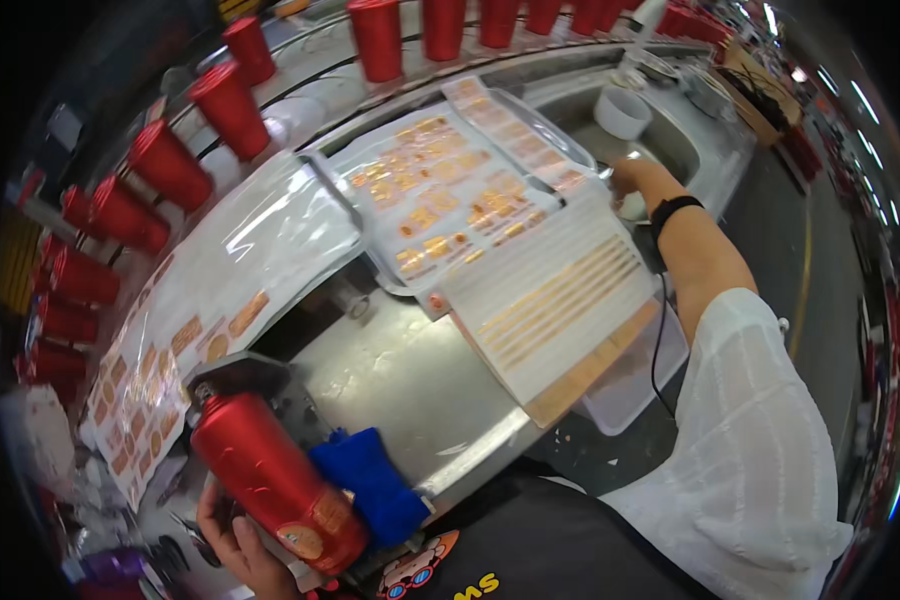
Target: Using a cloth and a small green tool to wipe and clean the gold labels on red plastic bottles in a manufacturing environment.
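Note:
A red metallic bottle (270, 480) with an orange-gold decal near its lower end lies tilted at the lower left. Its narrow end meets a dark bracket (240, 375). A blue cloth (370, 485) lies against its right side. Beside the bottle's left side is my left hand (240, 545), thumb and forefinger apart; its other fingers are hidden. My right hand (627, 180), a black band on its wrist, reaches to the sink's near edge. Its fingers are closed near a small shiny metal piece, and what they hold is unclear. Something white and rounded shows below it.
Gold decals lie in a shallow tray (370, 262); striped decal sheets (560, 310) overlap its right side. Another decal sheet (280, 225) spreads left. Red cups (232, 110) line the curved conveyor behind. A white bowl (623, 112) sits in the sink (685, 150). A cable (660, 350) hangs by my right arm.

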A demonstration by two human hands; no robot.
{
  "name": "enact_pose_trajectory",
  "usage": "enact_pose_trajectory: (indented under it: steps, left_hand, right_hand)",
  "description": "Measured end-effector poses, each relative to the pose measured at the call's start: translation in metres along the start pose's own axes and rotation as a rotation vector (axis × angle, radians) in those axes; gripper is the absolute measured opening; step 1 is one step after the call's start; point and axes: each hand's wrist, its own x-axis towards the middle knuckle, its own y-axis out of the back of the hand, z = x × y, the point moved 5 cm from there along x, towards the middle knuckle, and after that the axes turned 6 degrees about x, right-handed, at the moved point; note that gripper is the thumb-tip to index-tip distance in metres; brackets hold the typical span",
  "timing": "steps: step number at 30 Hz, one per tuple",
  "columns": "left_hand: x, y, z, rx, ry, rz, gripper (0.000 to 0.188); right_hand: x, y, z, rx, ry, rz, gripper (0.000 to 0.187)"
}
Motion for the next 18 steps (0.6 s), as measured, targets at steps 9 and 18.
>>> enact_pose_trajectory:
  steps: [9,18]
  left_hand:
    - [0.007,-0.047,-0.007,-0.167,0.102,0.028,0.053]
    - [0.003,-0.047,-0.012,-0.285,0.094,0.011,0.053]
  right_hand:
    - [0.053,0.025,0.010,-0.261,0.175,0.034,0.054]
    - [-0.017,0.093,0.005,0.083,0.173,0.306,0.022]
